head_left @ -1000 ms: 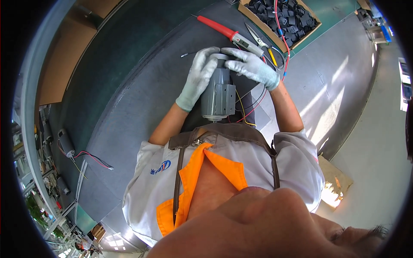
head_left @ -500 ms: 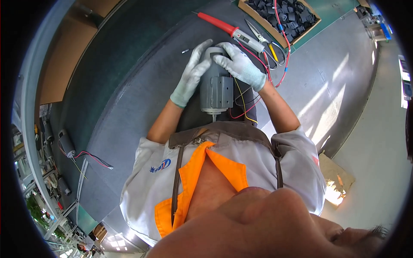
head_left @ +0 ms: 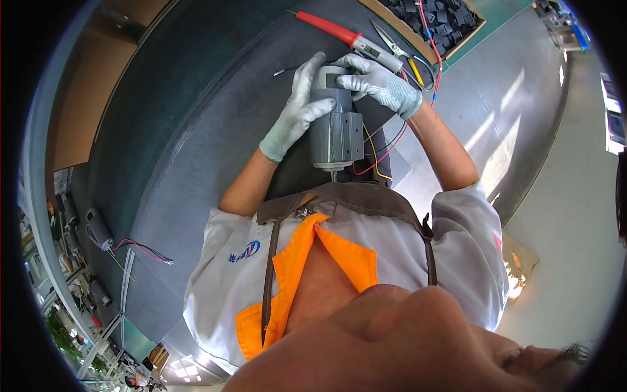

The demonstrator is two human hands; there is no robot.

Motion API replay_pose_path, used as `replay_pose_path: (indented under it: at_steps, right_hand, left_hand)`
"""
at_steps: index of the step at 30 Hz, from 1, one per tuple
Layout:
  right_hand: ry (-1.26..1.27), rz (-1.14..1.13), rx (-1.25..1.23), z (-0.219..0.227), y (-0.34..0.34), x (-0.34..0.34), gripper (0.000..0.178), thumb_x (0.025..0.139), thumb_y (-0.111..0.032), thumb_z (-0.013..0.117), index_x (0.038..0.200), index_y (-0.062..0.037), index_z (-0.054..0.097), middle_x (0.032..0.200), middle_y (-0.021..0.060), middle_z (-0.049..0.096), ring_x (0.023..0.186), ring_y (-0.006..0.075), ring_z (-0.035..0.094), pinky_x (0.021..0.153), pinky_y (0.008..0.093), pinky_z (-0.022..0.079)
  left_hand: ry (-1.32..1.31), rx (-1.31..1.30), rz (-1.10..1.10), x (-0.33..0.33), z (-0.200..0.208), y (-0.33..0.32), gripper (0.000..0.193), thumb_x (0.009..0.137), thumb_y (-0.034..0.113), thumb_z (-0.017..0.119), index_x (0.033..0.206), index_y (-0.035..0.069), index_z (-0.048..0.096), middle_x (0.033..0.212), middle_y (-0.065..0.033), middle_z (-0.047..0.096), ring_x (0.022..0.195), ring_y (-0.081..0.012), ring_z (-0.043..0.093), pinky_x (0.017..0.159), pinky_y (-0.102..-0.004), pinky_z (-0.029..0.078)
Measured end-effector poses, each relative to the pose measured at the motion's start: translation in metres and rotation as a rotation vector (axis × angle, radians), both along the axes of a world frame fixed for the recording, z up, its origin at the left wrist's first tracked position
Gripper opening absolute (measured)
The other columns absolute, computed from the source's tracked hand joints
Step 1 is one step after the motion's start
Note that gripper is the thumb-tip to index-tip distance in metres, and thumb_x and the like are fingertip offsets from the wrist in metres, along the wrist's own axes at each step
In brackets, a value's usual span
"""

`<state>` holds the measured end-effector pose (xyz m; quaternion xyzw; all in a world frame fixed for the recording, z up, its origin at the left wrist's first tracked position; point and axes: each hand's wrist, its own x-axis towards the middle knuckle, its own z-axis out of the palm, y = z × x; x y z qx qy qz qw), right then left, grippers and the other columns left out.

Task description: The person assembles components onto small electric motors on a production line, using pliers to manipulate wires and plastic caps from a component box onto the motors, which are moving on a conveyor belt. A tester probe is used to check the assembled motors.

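Observation:
A grey cylindrical electric motor point(head_left: 330, 140) lies in front of my body, its thin shaft pointing toward me. On its side sits a box-shaped housing with small holes. My gloved left hand point(head_left: 299, 111) grips the motor's left side, thumb across its top and fingers stretched along the far end. My gloved right hand point(head_left: 379, 83) curls over the far right end, fingertips beside a dark square patch point(head_left: 332, 81) on the casing. I cannot tell whether that patch is a separate piece. Yellow, red and black wires point(head_left: 377, 153) trail from the motor's right side.
Beyond my hands lie a red-and-grey pen-shaped tool point(head_left: 330, 29) and scissors point(head_left: 390, 40) near a yellow handle point(head_left: 416, 73). A cardboard box point(head_left: 428, 49) of small black pieces stands at the far right. Another wired motor point(head_left: 99, 228) rests at left.
The motor has shifted slightly right. My right hand has moved right and turned at the far end; my left thumb has come down across the motor's top.

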<state>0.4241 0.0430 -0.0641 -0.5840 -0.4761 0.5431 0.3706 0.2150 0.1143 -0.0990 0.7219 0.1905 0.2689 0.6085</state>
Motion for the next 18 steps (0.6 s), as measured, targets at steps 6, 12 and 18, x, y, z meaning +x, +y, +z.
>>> replay_pose_path:
  at_steps: [6,12,18]
  right_hand:
    - [-0.229,0.009,0.057,-0.009,0.020,-0.010,0.037,0.091,-0.025,0.072,0.117,0.0004,0.063,0.103,0.0125,0.070,0.093,0.0201,0.068,0.078,0.0326,0.055]
    - [-0.424,-0.253,0.403,-0.022,-0.011,-0.028,0.039,0.092,-0.019,0.069,0.128,-0.0061,0.065,0.120,0.0173,0.067,0.110,0.0336,0.065,0.096,0.0392,0.052]
    - [-0.600,-0.263,0.562,-0.010,-0.025,-0.036,0.034,0.085,-0.005,0.066,0.119,-0.0063,0.068,0.113,0.0167,0.066,0.103,0.0350,0.064,0.089,0.0421,0.052]
  left_hand:
    - [0.023,0.038,-0.028,-0.004,0.001,0.006,0.092,0.081,0.036,0.064,0.158,0.002,0.028,0.159,-0.0194,0.027,0.152,-0.0316,0.021,0.125,-0.0422,0.016]
    - [-0.008,0.416,0.169,-0.007,-0.008,-0.006,0.074,0.089,0.032,0.064,0.151,0.000,0.039,0.152,-0.0177,0.041,0.145,-0.0346,0.034,0.122,-0.0448,0.024]
    - [0.054,0.763,0.305,-0.003,0.002,-0.008,0.064,0.083,0.021,0.065,0.143,0.003,0.049,0.138,-0.0144,0.055,0.130,-0.0355,0.046,0.114,-0.0499,0.033]
